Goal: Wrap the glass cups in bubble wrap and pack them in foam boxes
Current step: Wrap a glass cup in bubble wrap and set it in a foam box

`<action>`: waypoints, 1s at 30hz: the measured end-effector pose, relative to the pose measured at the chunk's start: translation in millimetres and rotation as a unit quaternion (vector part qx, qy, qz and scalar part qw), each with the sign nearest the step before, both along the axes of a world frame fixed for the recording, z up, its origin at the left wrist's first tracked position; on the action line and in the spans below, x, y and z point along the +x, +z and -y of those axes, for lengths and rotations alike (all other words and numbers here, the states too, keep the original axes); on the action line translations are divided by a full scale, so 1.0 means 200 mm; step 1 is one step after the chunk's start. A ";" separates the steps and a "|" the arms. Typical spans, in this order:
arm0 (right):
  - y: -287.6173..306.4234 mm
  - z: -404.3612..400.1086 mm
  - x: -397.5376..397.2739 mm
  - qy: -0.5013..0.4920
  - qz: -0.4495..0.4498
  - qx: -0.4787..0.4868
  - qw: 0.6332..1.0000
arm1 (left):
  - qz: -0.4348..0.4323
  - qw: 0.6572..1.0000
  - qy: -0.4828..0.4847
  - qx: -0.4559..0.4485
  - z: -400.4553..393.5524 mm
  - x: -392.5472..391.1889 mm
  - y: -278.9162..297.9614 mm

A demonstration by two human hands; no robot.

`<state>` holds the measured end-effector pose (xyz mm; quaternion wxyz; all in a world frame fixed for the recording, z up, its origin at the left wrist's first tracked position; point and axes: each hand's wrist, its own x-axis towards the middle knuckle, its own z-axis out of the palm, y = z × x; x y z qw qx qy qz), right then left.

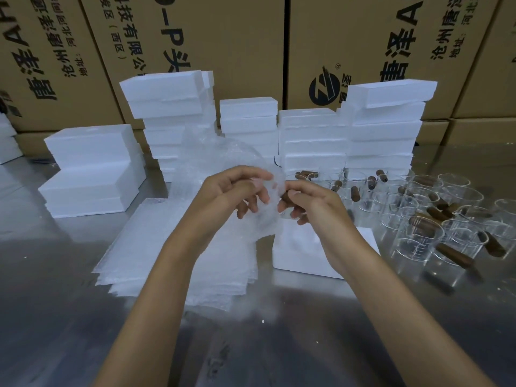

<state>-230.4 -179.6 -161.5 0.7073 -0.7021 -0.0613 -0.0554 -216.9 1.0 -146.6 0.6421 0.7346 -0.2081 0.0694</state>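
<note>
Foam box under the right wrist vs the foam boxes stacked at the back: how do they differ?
The foam box under the right hand lies alone near the table's front; the stacked foam boxes stand in piles against the cartons. The single one shows a hollowed top, so it appears open; the stacked ones look closed. The arm partly hides the single one. Both are white foam.

Left grip [240, 191] and right grip [307, 203] raised together, fingers curled.
</note>
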 end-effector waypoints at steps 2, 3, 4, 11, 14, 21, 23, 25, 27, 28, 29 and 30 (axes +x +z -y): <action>-0.02 0.03 0.00 0.005 -0.005 0.013 1.000 | 0.048 0.993 0.106 -0.030 0.00 0.00 0.01; -0.03 0.04 0.01 0.012 -0.007 0.026 1.000 | 0.090 0.978 0.188 -0.025 -0.01 0.01 0.01; -0.04 0.06 0.01 0.024 -0.008 0.043 0.999 | 0.130 0.955 0.268 0.001 -0.02 0.02 0.00; -0.10 0.08 0.01 0.133 -0.013 0.172 0.976 | -0.045 0.949 0.307 0.060 -0.12 0.09 -0.04; -0.12 0.05 -0.01 0.113 -0.005 0.118 0.987 | -0.115 0.965 0.219 0.088 -0.09 0.09 -0.06; -0.13 0.01 -0.06 0.098 0.018 -0.058 0.993 | -0.002 0.956 0.194 0.218 0.06 0.06 -0.10; -0.13 0.00 -0.06 0.099 0.029 -0.094 0.990 | 0.025 0.949 0.193 0.247 0.08 0.04 -0.10; -0.14 0.00 -0.06 0.080 0.026 -0.080 0.993 | 0.039 0.947 0.180 0.265 0.10 0.04 -0.11; -0.14 0.01 -0.05 0.061 0.026 -0.055 0.996 | 0.056 0.947 0.147 0.281 0.13 0.02 -0.12; -0.14 0.01 -0.05 0.054 0.026 -0.040 0.997 | 0.070 0.947 0.129 0.284 0.14 0.01 -0.12; -0.14 0.02 -0.05 0.049 0.023 -0.019 0.998 | 0.085 0.951 0.116 0.272 0.16 0.00 -0.12; -0.15 0.02 -0.04 0.047 0.017 0.013 0.999 | 0.100 0.959 0.112 0.242 0.16 0.00 -0.10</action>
